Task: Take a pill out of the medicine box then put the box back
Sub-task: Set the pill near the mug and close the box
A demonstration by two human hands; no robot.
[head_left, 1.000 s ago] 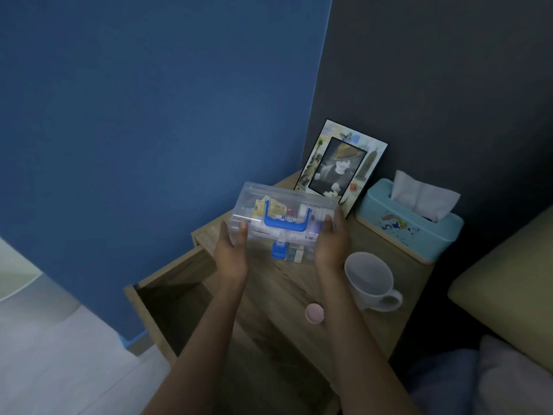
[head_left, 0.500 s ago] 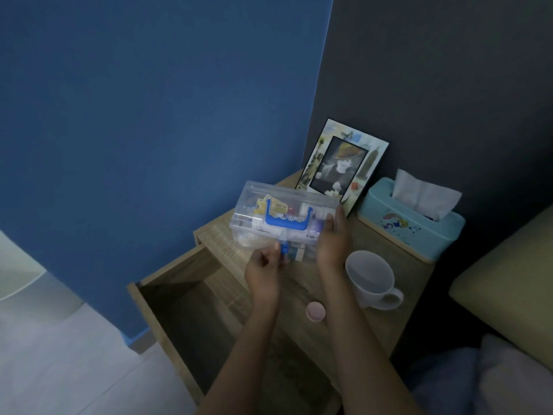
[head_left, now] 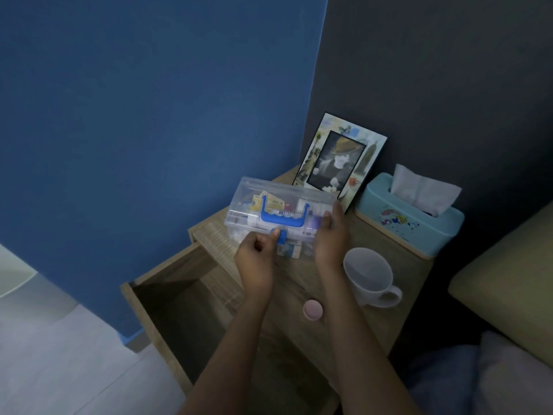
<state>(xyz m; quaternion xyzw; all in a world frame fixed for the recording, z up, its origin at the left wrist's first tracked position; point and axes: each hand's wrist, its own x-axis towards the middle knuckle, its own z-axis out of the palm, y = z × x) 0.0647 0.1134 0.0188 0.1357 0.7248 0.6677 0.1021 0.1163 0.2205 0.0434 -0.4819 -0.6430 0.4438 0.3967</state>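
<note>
Box (head_left: 281,214) lies crosswise, right hand (head_left: 330,238) gripping its end, left hand (head_left: 257,260) pinching its latch (head_left: 281,236).

A bedroom in a home, dimly lit. A wooden nightstand (head_left: 353,295) stands in the corner where a blue wall (head_left: 149,115) meets a dark grey one, its drawer (head_left: 179,295) pulled open. On top sit a framed photo (head_left: 338,163), a teal tissue box (head_left: 410,220), a white cup (head_left: 368,275) and a clear medicine box (head_left: 278,211). Just beside the nightstand are a padded headboard (head_left: 505,280) and bedding (head_left: 493,378).
</note>
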